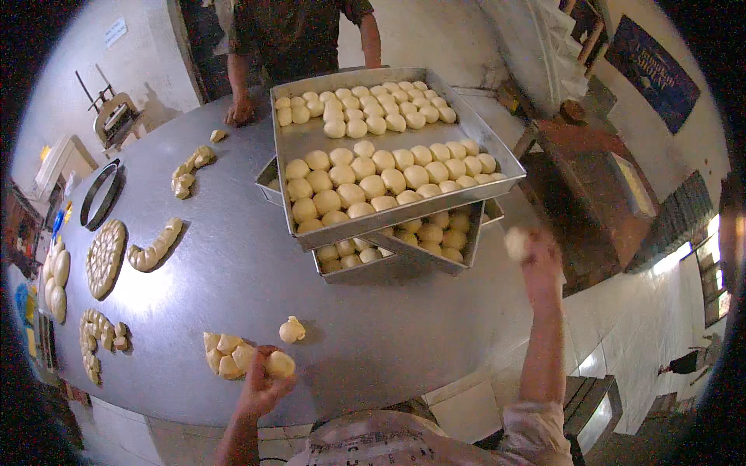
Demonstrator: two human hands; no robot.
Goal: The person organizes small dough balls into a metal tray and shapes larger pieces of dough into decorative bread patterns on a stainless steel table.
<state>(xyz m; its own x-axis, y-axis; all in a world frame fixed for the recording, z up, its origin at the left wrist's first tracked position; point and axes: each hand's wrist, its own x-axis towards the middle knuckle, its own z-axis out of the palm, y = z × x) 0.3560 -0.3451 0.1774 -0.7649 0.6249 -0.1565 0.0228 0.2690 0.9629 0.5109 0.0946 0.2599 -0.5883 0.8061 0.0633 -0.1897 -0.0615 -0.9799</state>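
Observation:
My left hand is low over the near side of the metal table, its fingers closed around a smooth dough ball. Touching its left side is a cluster of cut dough pieces. A single dough ball with a small nub rests just beyond. Raised at the right, beside the stacked trays, my right hand grips another pale dough ball; both are slightly blurred. The top metal tray carries two blocks of dough balls with a bare strip between them.
Lower trays of dough balls stick out at angles under the top one. On the table's left lie a scored dough disc, curved dough strips and a metal ring. Across the table stands a person, one hand on the surface.

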